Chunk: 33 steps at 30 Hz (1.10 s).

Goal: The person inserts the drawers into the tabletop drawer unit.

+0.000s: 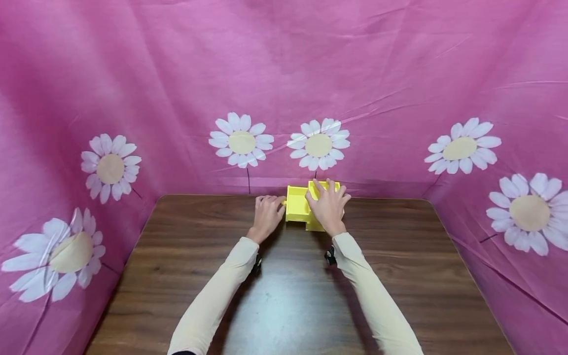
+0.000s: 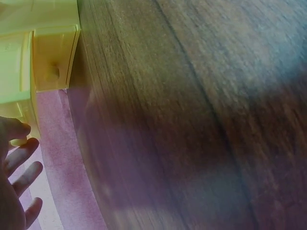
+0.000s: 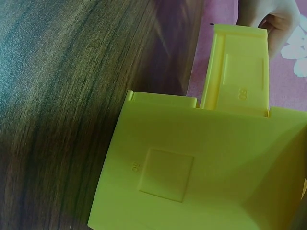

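Observation:
A small yellow drawer cabinet (image 1: pixel 315 226) stands near the far edge of the table. One yellow drawer (image 1: pixel 297 204) juts out of its left side, open at the top. My left hand (image 1: pixel 267 213) pinches the round knob (image 2: pixel 18 142) of that drawer between thumb and forefinger, other fingers loosely bent. My right hand (image 1: pixel 329 207) grips the cabinet from above, its fingers spread across the top. In the left wrist view, a second drawer front (image 2: pixel 53 40) with its own knob sits flush beside the pulled one. The cabinet's plain side (image 3: pixel 165 129) fills much of the right wrist view.
The brown wooden table (image 1: pixel 275 296) lies under both forearms. A pink cloth (image 1: pixel 284 59) with large white daisies hangs around the back and sides, close behind the cabinet. Dark wrist bands show under both cuffs.

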Tool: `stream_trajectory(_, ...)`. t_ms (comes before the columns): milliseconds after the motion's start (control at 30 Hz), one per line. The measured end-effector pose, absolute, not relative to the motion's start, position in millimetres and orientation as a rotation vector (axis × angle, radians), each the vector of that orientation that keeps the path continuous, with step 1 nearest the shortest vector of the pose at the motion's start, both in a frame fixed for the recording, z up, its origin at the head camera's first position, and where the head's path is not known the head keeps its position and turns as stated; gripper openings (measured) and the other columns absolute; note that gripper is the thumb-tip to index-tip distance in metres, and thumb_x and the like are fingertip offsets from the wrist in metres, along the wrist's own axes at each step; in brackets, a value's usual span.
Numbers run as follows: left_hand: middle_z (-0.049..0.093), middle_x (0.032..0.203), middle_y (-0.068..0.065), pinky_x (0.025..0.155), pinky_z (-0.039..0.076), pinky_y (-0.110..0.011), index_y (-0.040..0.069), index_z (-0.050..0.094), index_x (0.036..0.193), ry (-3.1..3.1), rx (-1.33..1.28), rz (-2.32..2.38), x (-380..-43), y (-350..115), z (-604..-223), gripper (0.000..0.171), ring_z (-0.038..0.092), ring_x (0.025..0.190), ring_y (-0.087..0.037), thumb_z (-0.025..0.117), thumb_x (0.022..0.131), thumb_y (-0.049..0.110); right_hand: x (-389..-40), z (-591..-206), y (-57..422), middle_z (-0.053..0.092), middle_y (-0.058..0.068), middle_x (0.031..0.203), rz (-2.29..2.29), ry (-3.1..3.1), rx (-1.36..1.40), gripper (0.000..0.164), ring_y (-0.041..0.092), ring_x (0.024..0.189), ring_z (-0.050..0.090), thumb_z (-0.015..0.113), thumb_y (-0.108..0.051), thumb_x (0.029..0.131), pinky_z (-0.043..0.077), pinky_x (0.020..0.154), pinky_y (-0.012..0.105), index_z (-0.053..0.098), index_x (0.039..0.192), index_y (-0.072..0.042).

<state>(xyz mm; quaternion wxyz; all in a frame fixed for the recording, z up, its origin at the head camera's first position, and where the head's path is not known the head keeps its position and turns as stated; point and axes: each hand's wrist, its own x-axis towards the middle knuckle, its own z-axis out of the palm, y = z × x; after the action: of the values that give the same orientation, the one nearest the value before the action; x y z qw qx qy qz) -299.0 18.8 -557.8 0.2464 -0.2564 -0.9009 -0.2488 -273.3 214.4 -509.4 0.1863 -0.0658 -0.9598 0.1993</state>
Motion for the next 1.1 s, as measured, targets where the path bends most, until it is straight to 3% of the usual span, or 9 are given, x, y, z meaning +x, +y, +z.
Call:
stream_trajectory(567,0.079,0.110,-0.008,0.097,0.046,-0.049,0.009,0.079,0.116,-2.527,-0.711,-0.679,-300.4,13.5,-557.1,0.023,0.069,0.104,-0.030,0.075,0.094,0.014,-276.1,-510.6,207.5,0.052,0.024,0.150,0.558,-2.690,-0.181,0.052,0.061,0.121,0.041,0.062,-0.045,0.099,0.028,0.096,0.076,0.064,0.146,-0.020)
stream_trajectory(1100,0.078,0.109,-0.010,0.097,0.045,-0.049,0.008,0.079,0.117,-2.541,-0.711,-0.683,-299.4,15.5,-553.8,0.025,0.068,0.104,-0.031,0.075,0.094,0.015,-277.0,-509.5,207.1,0.051,0.023,0.152,0.536,-2.732,-0.205,0.054,0.060,0.126,0.040,0.060,-0.047,0.100,0.028,0.099,0.075,0.062,0.148,-0.022)
